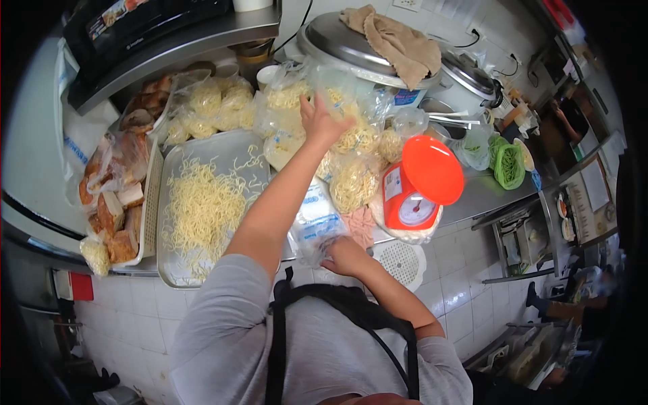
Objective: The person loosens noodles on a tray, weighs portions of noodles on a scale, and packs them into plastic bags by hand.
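Note:
My left hand (322,123) reaches over the pile of clear bags of noodles (358,138) at the back of the counter, its fingers spread and touching or just above the plastic. Close to my body, my right hand (345,256) has its fingers closed on the near end of a clear plastic bag (316,226) with blue print. Whether that bag is one or part of a stack I cannot tell. Loose yellow noodles (206,206) lie on a metal tray (177,270) left of my left forearm. A bagged bundle of noodles (354,181) lies beside the printed bag.
An orange kitchen scale (412,196) stands to the right, beside a pink cloth (358,226). Behind the bags is a large lidded pot (337,40) with a brown towel (398,44) on top. A basket (152,202) of roasted meat pieces (111,209) sits at the left.

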### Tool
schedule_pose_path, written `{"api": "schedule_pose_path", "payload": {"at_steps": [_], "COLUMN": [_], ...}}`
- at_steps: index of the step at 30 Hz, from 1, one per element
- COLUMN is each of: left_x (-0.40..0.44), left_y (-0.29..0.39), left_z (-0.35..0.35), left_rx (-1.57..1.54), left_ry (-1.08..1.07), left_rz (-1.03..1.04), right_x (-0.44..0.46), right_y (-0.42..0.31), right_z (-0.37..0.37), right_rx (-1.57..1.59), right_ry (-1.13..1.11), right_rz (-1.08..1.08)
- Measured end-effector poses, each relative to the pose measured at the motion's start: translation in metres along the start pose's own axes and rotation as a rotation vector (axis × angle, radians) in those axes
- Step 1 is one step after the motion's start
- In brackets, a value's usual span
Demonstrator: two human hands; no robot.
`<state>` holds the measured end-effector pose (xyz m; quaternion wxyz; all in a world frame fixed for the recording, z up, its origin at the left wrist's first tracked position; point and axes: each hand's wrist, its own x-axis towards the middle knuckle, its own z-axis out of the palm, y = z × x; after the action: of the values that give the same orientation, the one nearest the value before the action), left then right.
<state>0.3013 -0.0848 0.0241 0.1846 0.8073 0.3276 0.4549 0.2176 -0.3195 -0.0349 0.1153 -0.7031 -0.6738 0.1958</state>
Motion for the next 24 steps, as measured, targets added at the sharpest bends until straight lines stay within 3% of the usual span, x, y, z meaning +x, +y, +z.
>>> {"api": "schedule_pose_path", "payload": {"at_steps": [1, 4, 6, 9, 12, 13, 16, 18, 20, 23, 24], "left_x": [0.01, 0.04, 0.044, 0.039, 0.03, 0.027, 0.005, -0.012, -0.028, -0.001, 0.008], "left_y": [-0.006, -0.039, -0.062, -0.056, -0.038, -0.043, -0.022, 0.011, 0.029, 0.03, 0.025], "left_z": [0.02, 0.024, 0.022, -0.014, -0.048, -0.049, -0.047, -0.038, -0.017, -0.002, 0.012], "left_rx": [0.098, -0.632, -0.808, -1.372, -1.405, -1.47, -1.559, -1.549, -1.556, -1.264, -1.074], "left_ry": [0.103, -0.135, 0.031, 0.164, 0.158, 0.062, -0.064, -0.13, -0.386, -0.846, -0.707], "left_rz": [0.067, -0.267, -0.304, -0.65, -0.745, -0.764, -0.757, -0.876, -0.724, -0.556, -0.515], "right_x": [0.001, -0.009, -0.012, -0.002, 0.019, 0.027, 0.047, 0.053, 0.057, 0.063, 0.066], "right_y": [0.002, 0.008, 0.015, 0.029, 0.035, 0.032, 0.007, 0.002, -0.001, 0.038, 0.05], "right_z": [-0.007, -0.048, -0.073, -0.092, -0.103, -0.102, -0.099, -0.1, -0.106, -0.088, -0.082], "right_rx": [0.114, 0.383, 0.495, 0.511, 0.462, 0.452, 0.229, 0.089, -0.016, 0.063, 0.086], "right_ry": [-0.006, 0.319, 0.463, 0.619, 0.7, 0.716, 0.921, 0.918, 0.969, 0.887, 0.846], "right_rz": [0.021, -0.035, 0.132, 0.195, 0.068, 0.014, 0.113, 0.23, 0.365, 0.619, 0.698]}}
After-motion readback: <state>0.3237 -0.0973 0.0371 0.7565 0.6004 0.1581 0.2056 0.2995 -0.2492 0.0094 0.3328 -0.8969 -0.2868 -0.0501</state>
